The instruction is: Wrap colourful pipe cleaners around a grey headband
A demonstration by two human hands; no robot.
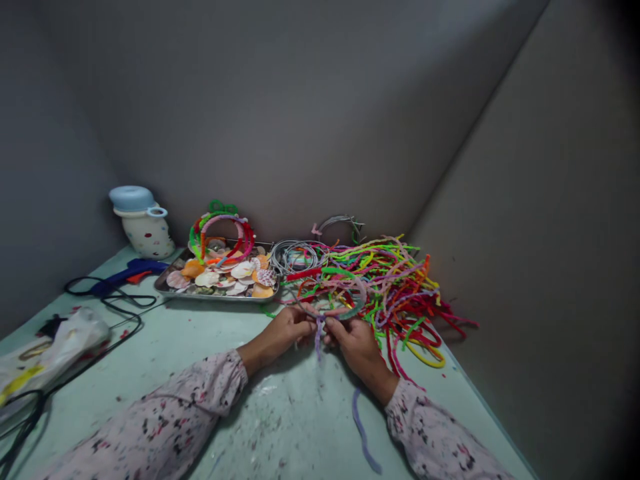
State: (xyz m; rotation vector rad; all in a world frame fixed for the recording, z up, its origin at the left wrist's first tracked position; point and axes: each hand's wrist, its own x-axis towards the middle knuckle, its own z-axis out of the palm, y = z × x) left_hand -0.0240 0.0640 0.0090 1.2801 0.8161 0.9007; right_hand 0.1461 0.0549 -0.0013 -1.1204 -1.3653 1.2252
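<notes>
My left hand (293, 328) and my right hand (354, 341) are close together over the table, fingers closed on the near side of a wire hoop. Pale fuzzy pipe cleaner covers part of the hoop (359, 303), with pink along its near edge and bare wire on the left. Between my fingertips a purple pipe cleaner (319, 343) crosses the hoop, and its loose end hangs down. Another purple pipe cleaner (363, 433) lies on the table beside my right forearm. The finer grip of each fingertip is too small to make out.
Behind my hands lie a heap of coloured pipe cleaners (400, 273) and coiled wire hoops (295, 257). A metal tray (220, 298) holds shells (243, 270) and finished-looking wrapped hoops (250, 233). Leftward are a cup (147, 230), a blue glue gun (123, 275), a black cord (134, 327) and a plastic bag (83, 337).
</notes>
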